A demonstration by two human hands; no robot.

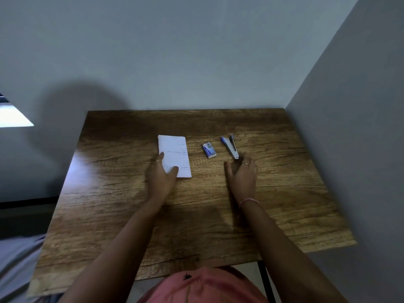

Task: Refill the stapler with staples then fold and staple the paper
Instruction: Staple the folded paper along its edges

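Observation:
A folded white sheet of paper (175,155) with handwriting lies on the wooden table (196,215). My left hand (160,176) rests on its near left corner, thumb and a finger lying on the sheet. A small blue box of staples (209,150) sits to the right of the paper. Further right lies a blue and metal stapler (230,145), hinged open in a V. My right hand (242,172) is just below the stapler's near tip, fingers loosely curled; I cannot tell whether they touch it.
The table stands in a corner, with a grey wall (196,51) behind and another wall (360,127) along its right edge. A bright window edge (13,114) shows at the far left. Pink clothing (203,287) is at the near table edge.

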